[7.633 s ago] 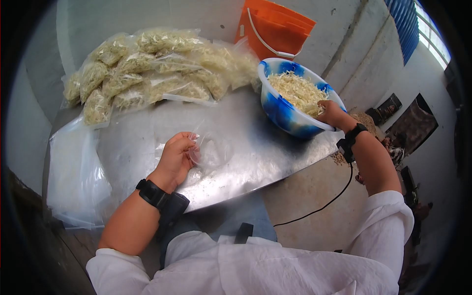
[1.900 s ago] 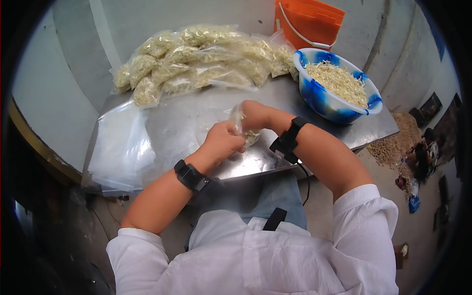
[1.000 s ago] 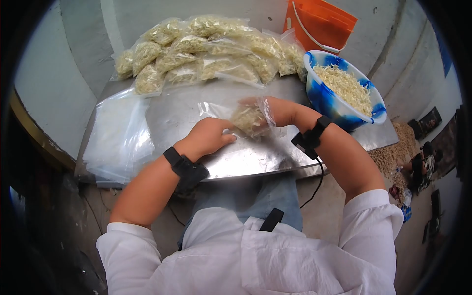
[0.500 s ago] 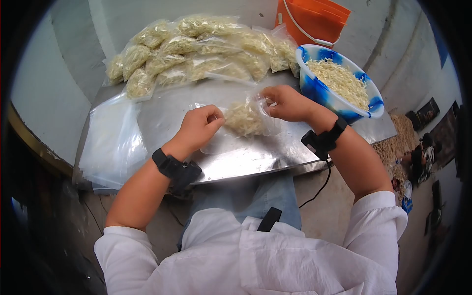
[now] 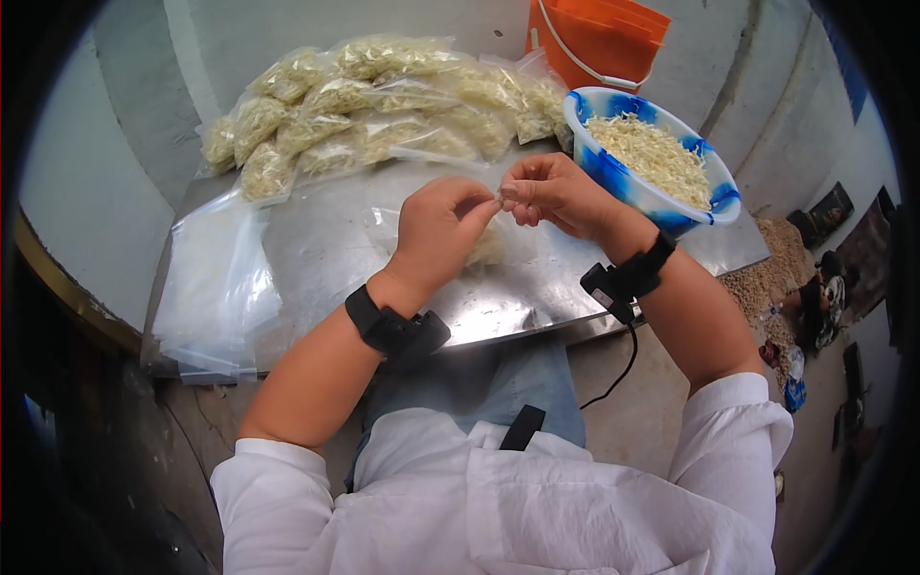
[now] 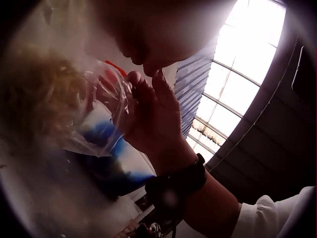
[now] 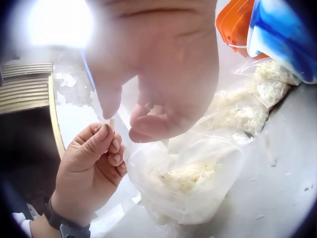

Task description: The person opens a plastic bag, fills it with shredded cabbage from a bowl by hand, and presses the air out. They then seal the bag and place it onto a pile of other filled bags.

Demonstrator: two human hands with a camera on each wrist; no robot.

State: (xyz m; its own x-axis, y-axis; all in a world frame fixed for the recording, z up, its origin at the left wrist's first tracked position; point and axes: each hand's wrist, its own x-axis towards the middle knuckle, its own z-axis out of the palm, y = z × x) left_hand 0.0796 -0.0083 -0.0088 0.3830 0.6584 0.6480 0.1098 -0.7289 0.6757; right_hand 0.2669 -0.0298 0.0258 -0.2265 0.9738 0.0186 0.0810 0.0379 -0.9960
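Observation:
My left hand (image 5: 436,225) and right hand (image 5: 558,196) meet fingertip to fingertip above a clear plastic bag (image 7: 185,173), part-filled with pale shreds, on the metal table (image 5: 331,287). In the right wrist view, the thumb and forefinger of my left hand pinch a small pale shred (image 7: 112,122). One fingertip of my right hand comes right up to it. The other fingers of that hand curl at the bag's mouth, gripping its plastic edge. In the head view both hands partly hide the bag.
Filled bags (image 5: 364,105) are piled along the back. Flat unfilled bags (image 5: 220,278) lie stacked at the left. A blue-and-white basin (image 5: 599,158) of shreds stands at the right, before an orange bucket (image 5: 604,43). Beyond the table, a person (image 5: 824,307) is near a heap on the floor.
My right hand came from the basin to the bag, which was then laid on the table. In the last half second my left hand moved up and right to meet my right fingertips.

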